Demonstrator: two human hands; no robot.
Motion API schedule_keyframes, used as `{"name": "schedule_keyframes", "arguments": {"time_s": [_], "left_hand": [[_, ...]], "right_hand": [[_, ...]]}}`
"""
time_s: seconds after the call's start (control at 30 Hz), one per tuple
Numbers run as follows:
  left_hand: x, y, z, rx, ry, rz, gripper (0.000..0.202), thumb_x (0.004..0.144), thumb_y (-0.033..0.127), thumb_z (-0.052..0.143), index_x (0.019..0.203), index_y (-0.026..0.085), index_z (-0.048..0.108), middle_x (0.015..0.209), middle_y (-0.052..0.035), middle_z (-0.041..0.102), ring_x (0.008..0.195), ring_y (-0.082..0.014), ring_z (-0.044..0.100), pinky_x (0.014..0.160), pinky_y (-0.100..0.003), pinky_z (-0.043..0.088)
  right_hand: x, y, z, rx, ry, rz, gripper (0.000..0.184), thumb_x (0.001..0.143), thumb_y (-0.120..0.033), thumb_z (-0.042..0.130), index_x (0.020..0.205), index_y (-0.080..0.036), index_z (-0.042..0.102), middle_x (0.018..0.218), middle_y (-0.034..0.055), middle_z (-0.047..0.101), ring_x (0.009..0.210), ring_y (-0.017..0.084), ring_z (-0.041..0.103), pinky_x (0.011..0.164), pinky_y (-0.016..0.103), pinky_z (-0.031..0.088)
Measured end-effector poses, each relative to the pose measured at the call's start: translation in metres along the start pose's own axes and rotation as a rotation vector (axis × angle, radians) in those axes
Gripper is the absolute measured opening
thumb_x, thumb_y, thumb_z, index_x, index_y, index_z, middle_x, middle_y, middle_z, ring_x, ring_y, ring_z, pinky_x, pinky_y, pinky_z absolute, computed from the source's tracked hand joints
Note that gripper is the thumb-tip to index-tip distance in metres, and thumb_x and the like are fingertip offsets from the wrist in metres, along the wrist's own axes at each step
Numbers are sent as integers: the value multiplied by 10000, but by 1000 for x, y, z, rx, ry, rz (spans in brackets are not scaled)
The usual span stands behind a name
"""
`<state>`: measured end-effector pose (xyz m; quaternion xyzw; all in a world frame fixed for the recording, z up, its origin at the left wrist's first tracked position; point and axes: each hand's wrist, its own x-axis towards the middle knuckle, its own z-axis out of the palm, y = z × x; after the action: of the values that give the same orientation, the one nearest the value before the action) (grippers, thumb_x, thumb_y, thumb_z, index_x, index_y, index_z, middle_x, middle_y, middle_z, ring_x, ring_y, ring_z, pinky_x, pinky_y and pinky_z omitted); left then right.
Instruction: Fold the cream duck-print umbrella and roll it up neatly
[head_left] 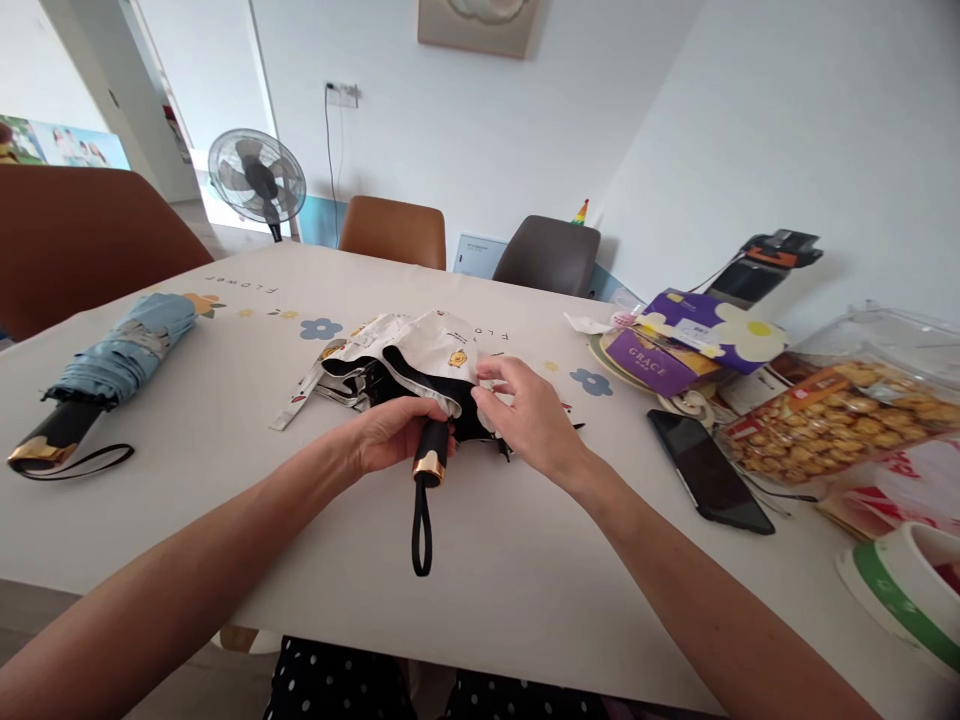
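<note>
A white folding umbrella (427, 345) with a black lining and small printed figures lies loosely bunched on the table before me. Its black handle (431, 450) has a gold band and a wrist loop, and points toward me. My left hand (397, 435) is closed round the top of that handle, the thumb on the canopy edge. On the canopy's right side, my right hand (525, 415) has its fingers bent around the fabric edge; the fingertips are partly hidden. To the left lies a light blue folded umbrella (127, 345) with a similar black and gold handle.
A phone (709, 470) lies on the right of the white table (525, 580). Beyond it are a purple box (660, 350), a clear snack tub (847, 410) and a white and green tape roll (892, 590). Chairs (394, 230) and a fan (259, 178) stand behind.
</note>
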<state>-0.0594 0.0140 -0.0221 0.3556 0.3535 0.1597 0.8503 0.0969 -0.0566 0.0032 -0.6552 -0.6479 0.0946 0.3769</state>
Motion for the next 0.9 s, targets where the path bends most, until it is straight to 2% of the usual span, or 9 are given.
{"name": "schedule_keyframes", "arguments": {"time_s": [0.2,0.33,0.43,0.53,0.6,0.67,0.77,0.83,0.9], "left_hand": [[3,-2,-3,-21,-30,-19,40,720,101,534,723,92,573,673,-66,603,597,-166,613,615,-297,518],[6,-7,-2,-12,-1,12,44,722,129,563,705,89,573,676,-56,596,570,-151,597,584,-282,511],[7,-13,-1,11,-11,31,64,732,140,562,713,80,575,699,-66,601,583,-164,609,569,-286,512],[9,-17,-1,23,-55,53,66,732,138,562,741,75,580,739,-79,615,619,-180,627,583,-292,518],[10,-18,-2,23,-71,58,67,723,135,563,753,78,581,752,-82,622,632,-186,633,594,-296,521],[11,-18,-2,8,-76,42,73,718,138,552,758,84,580,744,-80,626,629,-187,635,606,-299,522],[10,-16,-2,-21,-83,-5,99,719,151,508,762,91,574,714,-90,629,619,-189,634,604,-293,516],[9,-14,-1,-38,-85,-32,118,716,154,481,764,90,569,700,-101,628,613,-190,631,591,-289,508],[8,-13,0,-60,-87,-31,121,709,145,471,762,88,563,700,-105,627,613,-188,627,594,-290,504]], "right_hand": [[-3,1,-2,-42,15,-4,242,794,-251,478,1015,-217,568,1116,58,574,958,195,576,783,356,487],[6,-4,3,-143,18,-127,308,792,-205,471,1091,-223,542,1206,59,527,1076,198,527,867,343,455],[19,-4,14,-280,-34,-217,365,772,-179,489,1133,-189,535,1251,96,493,1135,227,487,910,367,423],[34,1,27,-434,-56,-304,292,759,-141,489,1029,-166,597,1225,126,514,1114,257,497,915,406,395],[42,5,29,-461,9,-351,206,793,-136,448,883,-171,630,1138,109,578,1057,245,533,912,402,384],[46,9,24,-408,141,-316,210,827,-160,414,813,-178,623,1032,87,631,977,225,569,884,381,397],[45,22,3,-279,353,-119,193,817,-220,427,870,-183,608,961,80,656,894,224,592,800,363,437],[40,42,-12,-246,430,11,204,793,-230,427,885,-185,604,938,80,661,872,233,593,766,368,443],[34,70,-24,-307,437,156,215,772,-233,427,873,-172,607,883,95,662,817,250,594,725,379,442]]}}
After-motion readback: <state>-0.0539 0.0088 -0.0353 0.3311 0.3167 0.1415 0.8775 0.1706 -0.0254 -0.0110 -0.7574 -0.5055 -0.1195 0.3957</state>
